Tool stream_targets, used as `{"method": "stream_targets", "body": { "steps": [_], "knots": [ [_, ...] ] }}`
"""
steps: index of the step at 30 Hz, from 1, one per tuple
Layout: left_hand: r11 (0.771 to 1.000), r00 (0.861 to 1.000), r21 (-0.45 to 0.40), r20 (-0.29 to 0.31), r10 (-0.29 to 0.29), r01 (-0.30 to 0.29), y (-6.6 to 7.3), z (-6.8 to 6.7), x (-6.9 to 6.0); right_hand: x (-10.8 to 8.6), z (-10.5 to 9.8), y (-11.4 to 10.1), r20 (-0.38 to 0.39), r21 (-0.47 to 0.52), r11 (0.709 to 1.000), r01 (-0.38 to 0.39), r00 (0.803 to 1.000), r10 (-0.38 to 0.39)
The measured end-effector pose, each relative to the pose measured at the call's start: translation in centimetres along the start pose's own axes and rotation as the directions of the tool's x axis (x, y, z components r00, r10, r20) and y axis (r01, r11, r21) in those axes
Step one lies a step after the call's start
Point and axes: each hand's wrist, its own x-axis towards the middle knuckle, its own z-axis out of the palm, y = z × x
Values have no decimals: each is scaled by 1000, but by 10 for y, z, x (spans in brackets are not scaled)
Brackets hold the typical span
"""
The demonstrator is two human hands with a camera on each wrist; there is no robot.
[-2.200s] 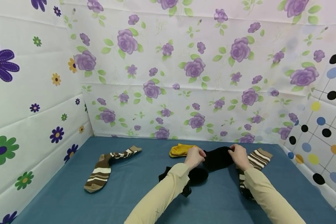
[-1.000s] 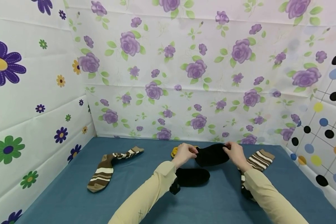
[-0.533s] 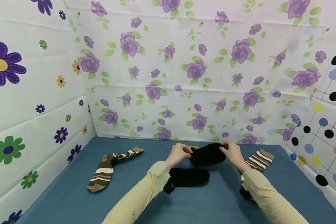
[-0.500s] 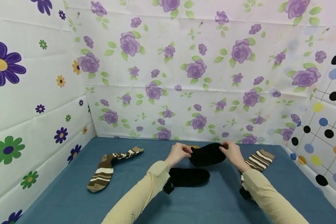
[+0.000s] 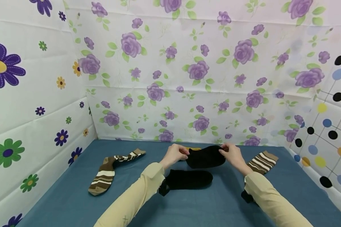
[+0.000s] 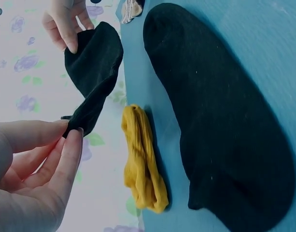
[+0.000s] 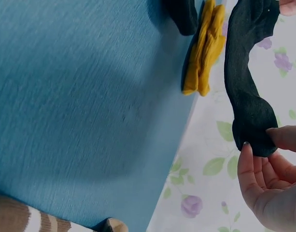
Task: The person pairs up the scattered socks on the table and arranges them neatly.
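Between my two hands a black sock (image 5: 206,157) is stretched out, held up off the table. My left hand (image 5: 174,155) pinches its cuff end between thumb and fingers, as the left wrist view shows at the sock's edge (image 6: 82,118). The other end, the toe (image 7: 255,135), is pinched by my right hand (image 5: 233,156). Below it, a second black sock (image 5: 189,179) lies flat on the blue table, its toe pointing right. A folded yellow sock bundle (image 6: 144,162) lies behind the raised sock, mostly hidden in the head view.
A brown-and-white striped sock (image 5: 103,176) lies bent at the left of the blue table (image 5: 125,201). Another striped sock (image 5: 262,162) is at the right, partly under my right forearm. A flowered cloth wall (image 5: 170,75) stands along the table's back edge.
Both hands have shifted left with the raised black sock, the left hand farther. The lower black sock has come more into view, while the yellow bundle has become mostly covered.
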Motion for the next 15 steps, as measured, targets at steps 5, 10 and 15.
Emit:
{"method": "stream_targets", "body": {
  "steps": [5,10,15],
  "knots": [
    [999,1000,-32,10,-1,1,-6,-7,-4,-4,4,-8,18,24,1000,-2,1000,1],
    [999,999,-35,43,-7,9,-10,-13,-9,-7,6,-16,50,32,999,-10,999,9],
    [999,998,-32,66,-11,13,-10,-20,-13,-6,9,-21,72,45,999,-23,997,20]
  ]
}}
